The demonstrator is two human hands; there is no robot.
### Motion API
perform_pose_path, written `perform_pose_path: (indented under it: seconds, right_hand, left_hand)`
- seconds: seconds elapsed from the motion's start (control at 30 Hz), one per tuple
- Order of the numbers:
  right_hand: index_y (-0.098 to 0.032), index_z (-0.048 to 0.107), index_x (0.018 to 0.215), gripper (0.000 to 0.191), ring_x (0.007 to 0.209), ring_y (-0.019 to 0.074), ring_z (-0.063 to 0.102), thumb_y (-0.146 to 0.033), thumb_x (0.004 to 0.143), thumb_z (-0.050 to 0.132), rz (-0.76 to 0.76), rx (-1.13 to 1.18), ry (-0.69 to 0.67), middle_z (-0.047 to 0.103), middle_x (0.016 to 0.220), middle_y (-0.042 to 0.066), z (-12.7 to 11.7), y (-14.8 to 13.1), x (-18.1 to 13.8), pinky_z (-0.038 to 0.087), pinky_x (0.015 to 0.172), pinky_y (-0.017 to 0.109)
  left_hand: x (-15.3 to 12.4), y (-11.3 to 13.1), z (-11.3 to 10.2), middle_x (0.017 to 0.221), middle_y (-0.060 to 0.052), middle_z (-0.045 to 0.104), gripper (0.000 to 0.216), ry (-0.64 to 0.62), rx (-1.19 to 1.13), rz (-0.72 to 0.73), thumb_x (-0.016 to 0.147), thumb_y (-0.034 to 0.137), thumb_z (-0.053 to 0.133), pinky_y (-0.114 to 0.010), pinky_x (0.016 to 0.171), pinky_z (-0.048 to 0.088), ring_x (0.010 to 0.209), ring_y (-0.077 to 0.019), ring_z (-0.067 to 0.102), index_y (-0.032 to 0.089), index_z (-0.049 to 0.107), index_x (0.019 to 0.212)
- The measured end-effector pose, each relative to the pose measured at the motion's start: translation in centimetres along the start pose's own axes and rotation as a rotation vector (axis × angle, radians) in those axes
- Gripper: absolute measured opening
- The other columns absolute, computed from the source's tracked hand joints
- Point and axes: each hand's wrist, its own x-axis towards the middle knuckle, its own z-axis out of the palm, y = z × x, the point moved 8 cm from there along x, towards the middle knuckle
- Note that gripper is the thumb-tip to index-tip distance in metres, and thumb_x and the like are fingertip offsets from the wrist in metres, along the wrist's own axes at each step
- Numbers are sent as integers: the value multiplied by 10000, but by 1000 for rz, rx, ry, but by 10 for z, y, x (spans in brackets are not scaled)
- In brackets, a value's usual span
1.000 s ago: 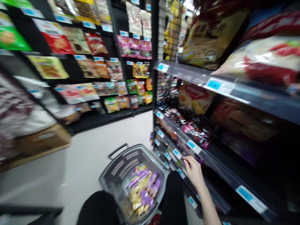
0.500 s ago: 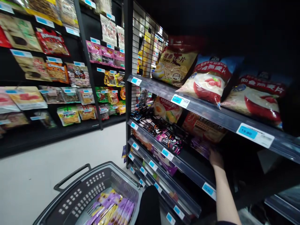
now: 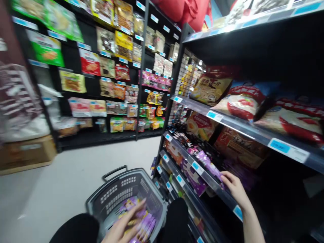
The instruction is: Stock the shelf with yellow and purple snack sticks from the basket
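Note:
At the front edge of a lower shelf, my right hand (image 3: pixel 234 189) pinches the end of a long purple sachet (image 3: pixel 209 164), which stretches away to the left over the shelf lip. Over the grey shopping basket (image 3: pixel 93 199) is my left hand (image 3: pixel 126 224), slightly blurred, its fingers stretched out and apart. Beneath it, inside the basket, lie several purple and yellow sachets (image 3: pixel 149 222); whether the fingers touch them I cannot tell. Dark sachets (image 3: pixel 183 138) fill the left part of that shelf. More purple packets (image 3: pixel 238 172) sit deeper in, behind my right hand.
Oatmeal bags (image 3: pixel 240 101) rest on the shelf (image 3: pixel 227 118) above my right hand. Snack racks (image 3: pixel 101 133) line the far side of the pale floor (image 3: pixel 73 175). A cardboard box (image 3: pixel 30 153) stands at the left. My knees flank the basket.
My right hand has come forward from deep in the shelf to its front edge, now with a purple sachet. My left hand has appeared over the basket. The view has swung left.

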Motion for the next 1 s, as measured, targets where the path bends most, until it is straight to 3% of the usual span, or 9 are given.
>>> perform_pose_path:
  seconds: [0.07, 0.13, 0.2, 0.33, 0.47, 0.57, 0.67, 0.83, 1.0]
  right_hand:
    - [-166, 633, 896, 301, 619, 152, 571, -421, 786, 516, -83, 16, -262, 619, 755, 32, 72, -28, -7, 465, 572, 249]
    - [-177, 657, 837, 263, 677, 160, 570, -396, 787, 521, -162, 34, -475, 622, 793, 37, 137, -43, -17, 460, 585, 240]
    - [-184, 667, 825, 241, 677, 157, 563, -377, 783, 529, -189, 72, -631, 615, 799, 37, 190, -40, -26, 455, 561, 231]
    - [-186, 644, 896, 248, 582, 131, 535, -360, 722, 614, -74, 280, -700, 602, 771, 21, 259, 8, -31, 445, 488, 225]
    - [-185, 619, 944, 394, 668, 157, 582, -300, 588, 744, 43, 482, -623, 635, 803, 26, 299, 66, -39, 481, 585, 255]
    - [-190, 603, 995, 451, 699, 180, 607, -312, 586, 749, 142, 610, -537, 653, 806, 34, 321, 110, -54, 501, 610, 289]
    - [-175, 624, 943, 424, 702, 209, 628, -343, 576, 755, 237, 670, -473, 671, 785, 52, 335, 152, -72, 518, 624, 334]
    - [-150, 642, 899, 462, 503, 188, 600, -431, 549, 752, 347, 603, -446, 668, 637, 45, 342, 201, -89, 498, 496, 323]
    - [-130, 642, 807, 434, 390, 153, 531, -474, 557, 731, 385, 497, -510, 590, 475, -1, 354, 210, -93, 428, 405, 274]
  left_hand:
    - [9, 43, -1, 1321, -46, 461, 575, 34, -183, 89, 745, 413, 554, -403, 943, 422, 1140, -252, 490, 306, 387, 1285]
    - [14, 60, -2, 1343, -69, 425, 633, 61, -331, 151, 713, 357, 611, -383, 890, 464, 1107, -243, 510, 302, 360, 1292]
    - [15, 48, 1, 1215, -89, 536, 583, 53, -381, 103, 644, 291, 683, -361, 808, 508, 986, -233, 575, 245, 483, 1190]
    - [4, -27, 3, 840, -45, 638, 398, 154, -456, -96, 549, 265, 741, -326, 551, 546, 636, -181, 620, 142, 594, 898]
    - [-12, -105, 1, 777, -34, 634, 382, 327, -513, -174, 519, 305, 757, -339, 531, 543, 606, -193, 628, 127, 585, 809]
    - [-19, -154, 7, 698, -22, 629, 396, 377, -513, -252, 496, 368, 758, -355, 516, 531, 559, -197, 617, 123, 590, 759]
    - [-21, -187, 13, 683, -28, 633, 377, 386, -387, -304, 493, 408, 746, -332, 556, 512, 603, -194, 607, 118, 605, 688]
    - [-8, -215, 34, 677, -25, 622, 315, 200, -143, -337, 563, 383, 698, -260, 577, 448, 652, -162, 569, 107, 635, 701]
    - [-1, -225, 67, 504, 50, 523, 309, -94, -94, -353, 548, 332, 722, -191, 488, 338, 484, -84, 455, 120, 679, 768]
